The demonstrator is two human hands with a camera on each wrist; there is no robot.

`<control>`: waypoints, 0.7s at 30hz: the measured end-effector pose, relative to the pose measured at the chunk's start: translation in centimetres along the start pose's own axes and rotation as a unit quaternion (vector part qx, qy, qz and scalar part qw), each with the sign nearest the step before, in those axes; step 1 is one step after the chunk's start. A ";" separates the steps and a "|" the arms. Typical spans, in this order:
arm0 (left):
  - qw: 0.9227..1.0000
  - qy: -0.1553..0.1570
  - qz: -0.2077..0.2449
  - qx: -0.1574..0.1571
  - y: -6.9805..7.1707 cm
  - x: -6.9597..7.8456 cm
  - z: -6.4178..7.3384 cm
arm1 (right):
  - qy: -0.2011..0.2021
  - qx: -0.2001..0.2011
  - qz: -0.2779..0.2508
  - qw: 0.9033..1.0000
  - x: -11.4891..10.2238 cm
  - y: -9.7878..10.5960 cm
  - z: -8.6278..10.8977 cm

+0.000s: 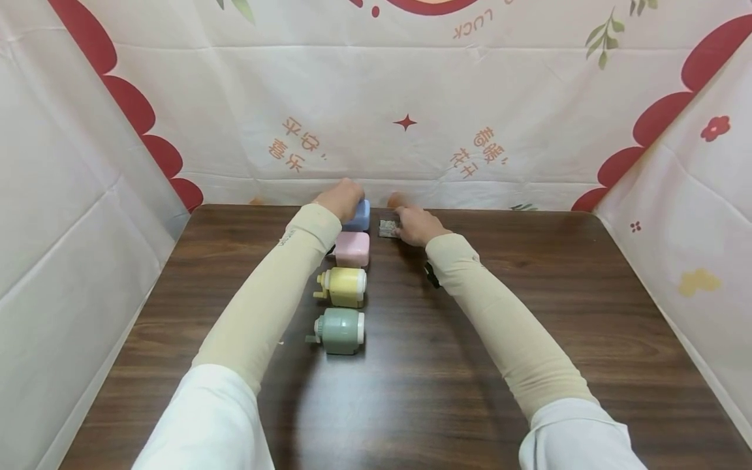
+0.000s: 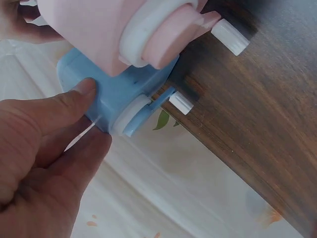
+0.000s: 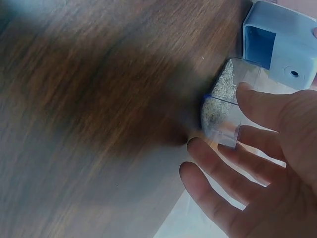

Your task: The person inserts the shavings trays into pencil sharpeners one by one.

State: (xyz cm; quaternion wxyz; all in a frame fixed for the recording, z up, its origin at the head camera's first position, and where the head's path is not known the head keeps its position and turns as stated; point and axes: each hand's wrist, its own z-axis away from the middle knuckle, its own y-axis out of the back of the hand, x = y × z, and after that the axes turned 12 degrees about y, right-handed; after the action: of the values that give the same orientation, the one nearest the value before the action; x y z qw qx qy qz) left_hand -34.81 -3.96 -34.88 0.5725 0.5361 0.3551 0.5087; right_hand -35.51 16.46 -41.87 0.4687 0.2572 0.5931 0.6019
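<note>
At the far edge of the table, my left hand (image 1: 341,198) grips a blue crank pencil sharpener (image 1: 359,218), thumb on one face and fingers at the opposite side in the left wrist view. The sharpener's front has a small pencil hole and an open drawer slot (image 3: 259,45), seen in the right wrist view. Just beside that slot, my right hand (image 1: 420,226) pinches a clear plastic shavings drawer (image 3: 221,106) between thumb and fingers. Grey pencil shavings (image 3: 218,101) lie along one side inside the drawer. The other right fingers are spread.
A pink sharpener (image 1: 352,249), a yellow one (image 1: 345,287) and a green one (image 1: 341,331) stand in a column toward me, their cranks pointing left. The pink one is close to the blue. Behind the dark wooden table (image 1: 529,313) hangs a printed white cloth (image 1: 352,98).
</note>
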 end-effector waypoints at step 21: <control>1.000 -0.006 -0.004 0.022 -0.3 0.3 -0.1 | 0.024 0.008 -0.013 1.000 -1.6 -0.4 -0.3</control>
State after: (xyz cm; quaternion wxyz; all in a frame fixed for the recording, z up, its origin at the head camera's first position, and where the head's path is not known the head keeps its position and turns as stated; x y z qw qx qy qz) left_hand -34.78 -3.64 -35.19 0.5648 0.5506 0.3651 0.4945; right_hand -34.98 14.86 -41.95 0.4604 0.2386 0.6124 0.5967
